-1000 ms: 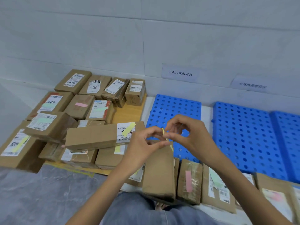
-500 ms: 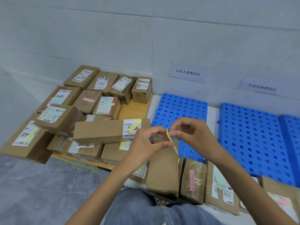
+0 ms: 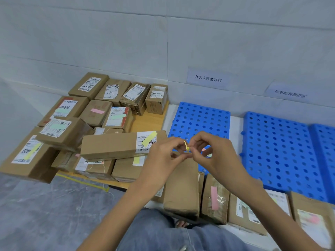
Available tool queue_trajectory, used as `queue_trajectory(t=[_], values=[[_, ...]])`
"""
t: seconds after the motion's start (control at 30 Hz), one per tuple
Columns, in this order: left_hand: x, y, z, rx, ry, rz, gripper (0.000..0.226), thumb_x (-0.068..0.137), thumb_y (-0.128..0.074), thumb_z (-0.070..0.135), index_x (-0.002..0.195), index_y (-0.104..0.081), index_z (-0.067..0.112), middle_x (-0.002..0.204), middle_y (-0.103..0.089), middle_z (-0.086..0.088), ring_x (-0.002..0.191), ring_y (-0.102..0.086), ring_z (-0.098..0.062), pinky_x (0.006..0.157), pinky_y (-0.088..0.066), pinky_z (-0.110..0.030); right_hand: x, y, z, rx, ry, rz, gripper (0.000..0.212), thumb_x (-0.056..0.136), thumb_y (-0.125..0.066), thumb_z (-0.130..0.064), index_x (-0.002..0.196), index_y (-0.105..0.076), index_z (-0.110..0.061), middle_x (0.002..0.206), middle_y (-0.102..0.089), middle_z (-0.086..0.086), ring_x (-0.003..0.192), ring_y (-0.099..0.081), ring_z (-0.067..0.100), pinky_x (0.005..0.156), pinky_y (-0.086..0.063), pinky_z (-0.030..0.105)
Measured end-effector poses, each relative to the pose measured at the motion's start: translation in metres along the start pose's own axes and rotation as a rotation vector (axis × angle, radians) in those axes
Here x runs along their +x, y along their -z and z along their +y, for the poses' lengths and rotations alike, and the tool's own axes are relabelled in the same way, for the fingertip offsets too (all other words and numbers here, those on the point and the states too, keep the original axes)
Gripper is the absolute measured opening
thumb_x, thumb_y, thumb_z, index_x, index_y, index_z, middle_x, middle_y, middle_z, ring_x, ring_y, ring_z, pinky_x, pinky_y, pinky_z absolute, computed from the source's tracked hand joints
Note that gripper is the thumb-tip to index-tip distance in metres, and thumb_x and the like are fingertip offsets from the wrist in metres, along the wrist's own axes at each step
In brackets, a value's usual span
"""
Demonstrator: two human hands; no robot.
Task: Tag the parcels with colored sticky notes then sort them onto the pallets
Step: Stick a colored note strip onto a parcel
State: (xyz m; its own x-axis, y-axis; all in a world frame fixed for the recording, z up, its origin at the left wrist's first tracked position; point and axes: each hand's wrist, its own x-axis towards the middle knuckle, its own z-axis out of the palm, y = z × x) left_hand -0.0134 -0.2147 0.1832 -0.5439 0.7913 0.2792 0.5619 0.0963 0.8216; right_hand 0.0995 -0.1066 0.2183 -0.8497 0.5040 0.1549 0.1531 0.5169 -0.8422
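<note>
Left hand [image 3: 163,157]: thumb and forefinger closed on a yellow note [image 3: 186,146]. Right hand [image 3: 217,156]: fingers pinched on the same strip from the other side. The note is in the air between both hands, above a brown parcel [image 3: 183,187] that shows no tag on the face in view.

Judgement: the strip is being freed or straightened before sticking.
- Grip only the plain end and keep the gummed side off the fingertips.
- The strip is thin and bends easily, so don't let it fold on itself.
- Lay it flat on bare card or paper label, then press along its length. Glossy tape would likely hold it worse.

Materials, left to right:
- Wood pallet [image 3: 146,122]: smooth pale board, stacked with matte kraft-card boxes bearing white printed labels and green, pink and yellow strips.
- Long box [image 3: 108,145]: low, narrow, sharp-edged, with a yellow strip slanted over its label.
- Brown parcel: soft paper wrap, rounded corners.
- Pink-tagged parcel [image 3: 214,198]: wrapped in clear tape, crinkled and shiny.
- Blue pallets [image 3: 279,151]: hard plastic with rows of round holes, well apart from the tagged stack.
</note>
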Motion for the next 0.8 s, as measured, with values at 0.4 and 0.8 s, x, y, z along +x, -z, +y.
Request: queue_trajectory(t=[0.4,0.8], values=[[-0.003,0.002,0.004,0.195,-0.124,0.085,0.008,0.081,-0.069,0.015,0.089,-0.072,0.015,0.076,-0.056,0.015,0.064,-0.053,-0.002,0.059,-0.049,-0.020,-0.005,-0.005,-0.003,0.057,-0.008,0.060,0.016,0.080,-0.072,-0.006,0.080,-0.064,-0.020,0.074,-0.064,-0.008,0.074,-0.061,0.008,0.061,-0.051,0.017],[-0.015,-0.002,0.014,-0.102,0.063,0.154,0.014,0.082,-0.070,0.006,0.082,-0.073,0.020,0.079,-0.068,0.013,0.078,-0.064,-0.004,0.054,-0.045,-0.014,0.000,-0.016,0.006,0.270,-0.080,0.104,0.025,0.075,-0.077,-0.019,0.084,-0.054,-0.016,0.071,-0.056,-0.003,0.069,-0.053,0.019,0.062,-0.048,0.023]])
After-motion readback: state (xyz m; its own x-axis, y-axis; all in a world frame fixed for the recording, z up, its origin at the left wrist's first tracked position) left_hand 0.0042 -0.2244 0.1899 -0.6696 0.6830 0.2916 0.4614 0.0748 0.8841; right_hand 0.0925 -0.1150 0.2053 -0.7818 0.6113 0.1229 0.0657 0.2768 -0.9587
